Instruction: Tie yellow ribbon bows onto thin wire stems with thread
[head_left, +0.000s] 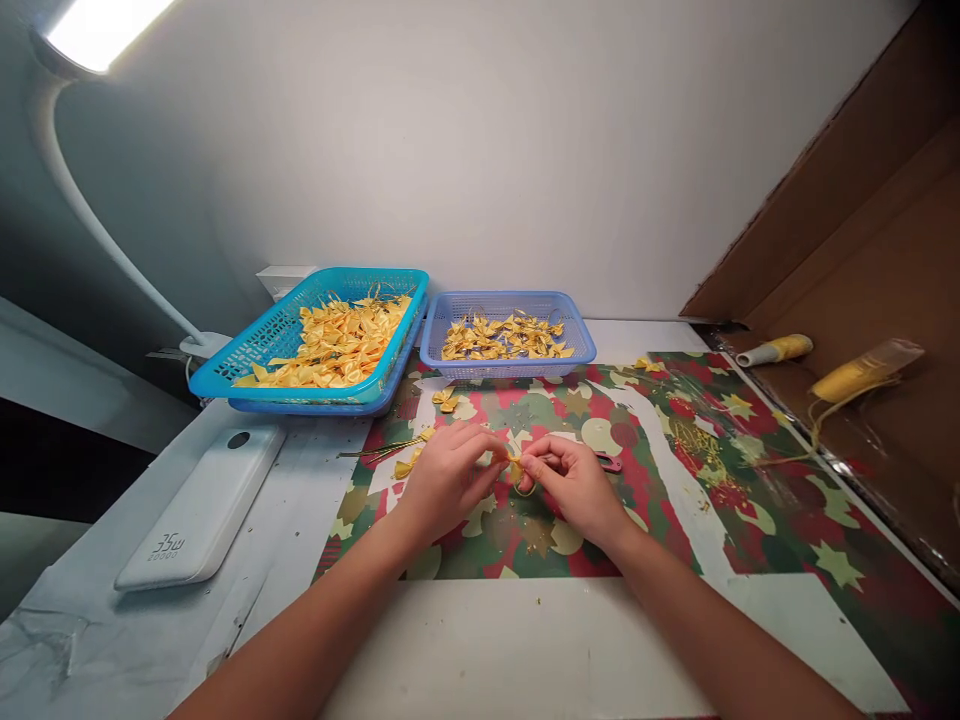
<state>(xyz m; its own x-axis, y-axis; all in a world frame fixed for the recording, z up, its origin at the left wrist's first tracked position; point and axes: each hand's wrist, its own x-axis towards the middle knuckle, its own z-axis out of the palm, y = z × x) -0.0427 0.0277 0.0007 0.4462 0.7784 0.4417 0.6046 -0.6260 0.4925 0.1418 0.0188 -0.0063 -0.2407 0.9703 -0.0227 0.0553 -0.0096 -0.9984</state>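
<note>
Two bare hands meet over the patterned sheet (525, 550), and a small yellow ribbon piece (515, 466) is between their fingertips; taking that piece as the centre of a clock face, everything else falls around it. The left hand (459, 468) comes in from 8 o'clock, fingers curled and mostly closed, thumb and forefinger pinching the piece's near side. From 4 o'clock the right hand (571, 482) grips the other side in a similar pinch, its remaining fingers folded toward the palm. A thin gold loop (523, 490) hangs at 6 o'clock, just below the fingertips. Beyond the right hand, at 3 o'clock, a pink handle (611, 462) sticks out; the hand covers the rest, so I cannot tell whether it is held or lying on the sheet.

Gold stems (382, 449) and a folded yellow bow (406, 467) lie at 9 o'clock, beside the left hand, with another loose bow (445, 401) between 10 and 11. At 12 o'clock stands a periwinkle basket (510, 372) of yellow bows; at 10 o'clock, a fuller teal basket (214, 372) rests on a blue one (337, 409). A white power bank (202, 510) lies farther out at 9, and two spools (776, 350) (862, 374) sit between 2 and 3.
</note>
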